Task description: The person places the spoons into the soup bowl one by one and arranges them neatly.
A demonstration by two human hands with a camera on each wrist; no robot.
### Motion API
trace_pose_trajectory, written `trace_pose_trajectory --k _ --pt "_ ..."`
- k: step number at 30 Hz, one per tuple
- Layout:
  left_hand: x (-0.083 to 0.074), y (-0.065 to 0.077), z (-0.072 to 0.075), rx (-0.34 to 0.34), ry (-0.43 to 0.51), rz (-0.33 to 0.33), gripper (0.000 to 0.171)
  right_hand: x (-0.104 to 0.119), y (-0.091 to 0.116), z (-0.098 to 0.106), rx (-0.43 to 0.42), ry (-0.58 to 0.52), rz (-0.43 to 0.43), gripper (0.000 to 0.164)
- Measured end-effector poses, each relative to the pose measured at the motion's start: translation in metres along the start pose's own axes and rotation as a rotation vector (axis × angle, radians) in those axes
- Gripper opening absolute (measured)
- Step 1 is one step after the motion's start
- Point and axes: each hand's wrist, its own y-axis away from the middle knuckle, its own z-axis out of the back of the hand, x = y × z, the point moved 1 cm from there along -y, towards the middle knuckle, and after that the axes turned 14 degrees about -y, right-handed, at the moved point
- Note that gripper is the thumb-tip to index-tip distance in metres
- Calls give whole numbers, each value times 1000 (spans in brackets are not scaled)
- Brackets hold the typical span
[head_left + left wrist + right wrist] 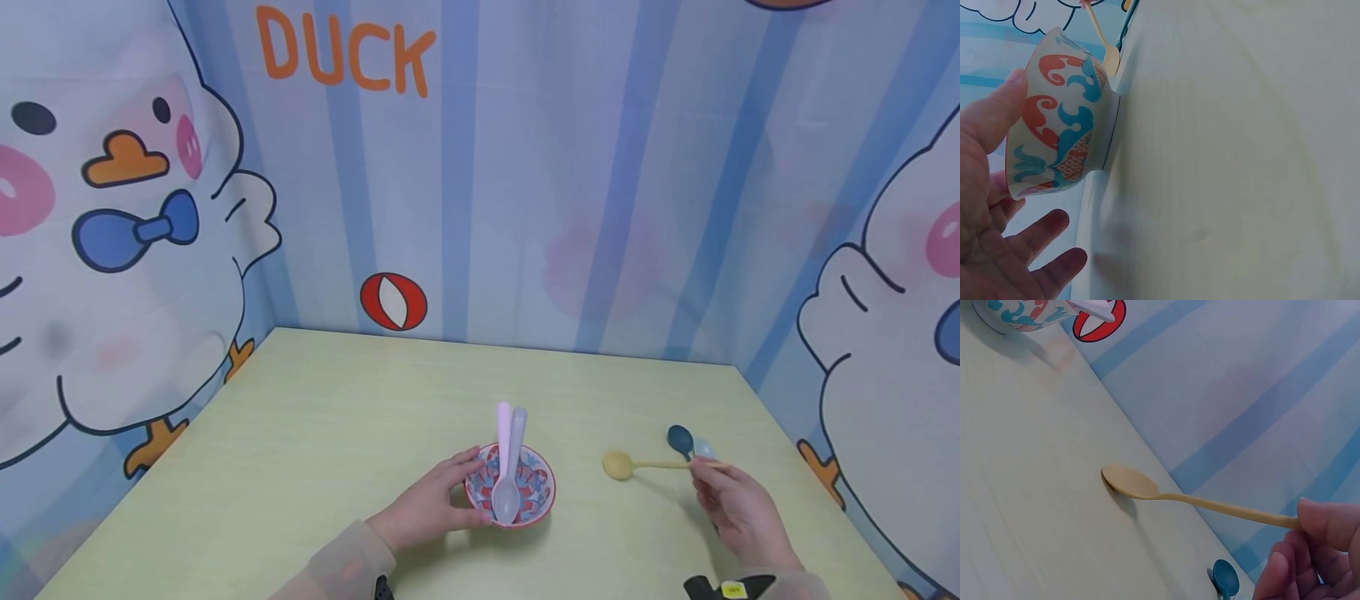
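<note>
"While the left hand (429, 508) grips the patterned bowl (536, 490) at its 9 o'clock side, where is the yellow spoon (643, 464)?"

"At the bowl's 3 o'clock, apart from it. The right hand (742, 508) pinches the handle's end between thumb and fingers. I'd judge that line the one that counts: the spoon's long axis runs from 3 to 9, head towards the bowl, right hand at the far end."

"Does it lie on the surface (375, 400)?"

"The handle is raised off it; whether the head touches, I can't tell."

"And the left hand's hold?"

"Thumb and a finger span the bowl's wall; other fingers spread free."

"What's in the bowl?"

"A pink spoon (504, 433) and a lilac spoon (514, 454), handles leaning past the rim at 12 o'clock, the lilac head near 6."

"Anything by the right hand?"

"At its 11 o'clock, a dark teal spoon (680, 439) and a pale blue spoon (703, 448), both partly hidden."

"Materials?"

"The yellow spoon looks like matte plastic, slim-handled, with a shallow oval head. The bowl is round and smooth, flaring to a red rim, with red and blue scrolls on white; ceramic or melamine, I can't tell. The surface shows faint, wood-like grain."
</note>
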Motion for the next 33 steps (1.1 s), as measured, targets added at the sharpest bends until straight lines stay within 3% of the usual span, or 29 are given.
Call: trace_pose_trajectory --k 3,8,20,25,33 --pt "0 0 0 2 -1 1 82 -1 0 -2 -40 -15 4 45" --pt "-1 0 0 3 -1 2 82 -3 -1 -7 -78 -53 49 42" --pt "-1 1 0 5 3 5 81 -7 0 -15 -188 -25 271 31" --pt "0 0 0 5 1 4 81 -8 -2 -15 -221 -46 300 36" --pt "-1 0 0 4 2 6 81 -6 -1 -17 -228 -86 302 25"
